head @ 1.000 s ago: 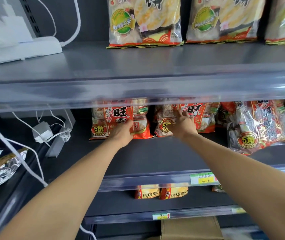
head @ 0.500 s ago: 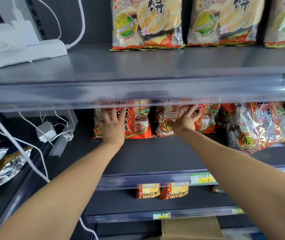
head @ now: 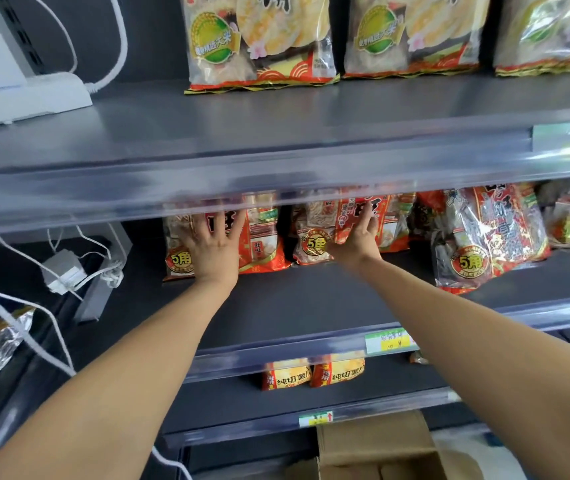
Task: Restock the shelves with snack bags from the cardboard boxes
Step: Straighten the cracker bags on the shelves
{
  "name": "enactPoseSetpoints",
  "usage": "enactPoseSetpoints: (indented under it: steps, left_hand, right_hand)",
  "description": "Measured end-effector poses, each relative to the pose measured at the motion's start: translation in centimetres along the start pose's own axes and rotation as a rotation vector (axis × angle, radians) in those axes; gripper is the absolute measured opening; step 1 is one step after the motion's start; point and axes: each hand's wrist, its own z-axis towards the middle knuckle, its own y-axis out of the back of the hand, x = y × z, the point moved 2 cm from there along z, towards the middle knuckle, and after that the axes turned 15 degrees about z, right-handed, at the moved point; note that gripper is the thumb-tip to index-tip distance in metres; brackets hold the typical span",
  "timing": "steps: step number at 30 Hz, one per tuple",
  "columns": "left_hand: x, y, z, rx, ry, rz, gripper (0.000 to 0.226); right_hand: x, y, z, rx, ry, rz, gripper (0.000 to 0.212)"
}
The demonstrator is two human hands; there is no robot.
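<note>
Fingers spread flat, gripping nothing, my left hand (head: 212, 252) presses one snack bag (head: 264, 247), my right hand (head: 358, 241) the next bag (head: 313, 244), mid-frame on the middle shelf (head: 294, 297). I'd push gently, evenly, squaring both upright.

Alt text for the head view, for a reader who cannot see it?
A person's left hand presses flat on one red snack bag and the right hand on the neighbouring bag, both standing at the back of the middle shelf. Pale bags line the upper shelf; a cardboard box sits below.
</note>
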Motion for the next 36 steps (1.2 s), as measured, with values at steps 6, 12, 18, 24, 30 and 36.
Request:
enactPoseSetpoints:
  steps: [6,12,18,24,30,36]
  left_hand:
    - [-6.3,4.6,-1.4,-0.048,-0.269,-0.123,0.08]
    - [-14.5,10.4,-1.8,-0.112,-0.503,-0.295,0.076]
    - [-24.8,14.7,-2.6,0.007,-0.604,-0.385,0.082]
    - [-34.1,16.2,-3.5,0.102,-0.563,-0.2,0.091]
    - [-37.7,14.2,-1.6,0.119,-0.439,-0.077,0.092]
    - [-38.4,13.6,1.4,0.062,-0.311,0.103,0.097]
  right_hand:
    - [-2.3,5.5,0.2,-0.002,0.035,-0.25,0.087]
    - [-5.9,14.5,0.4,-0.149,0.028,-0.451,0.075]
    - [-10.1,23.2,1.0,-0.064,-0.175,-0.469,0.111]
    - [-14.7,27.5,3.6,0.089,-0.166,-0.413,0.122]
    - [-17.0,26.9,7.4,0.16,-0.047,-0.368,0.117]
    - [-17.0,26.0,10.9,0.16,0.069,-0.26,0.113]
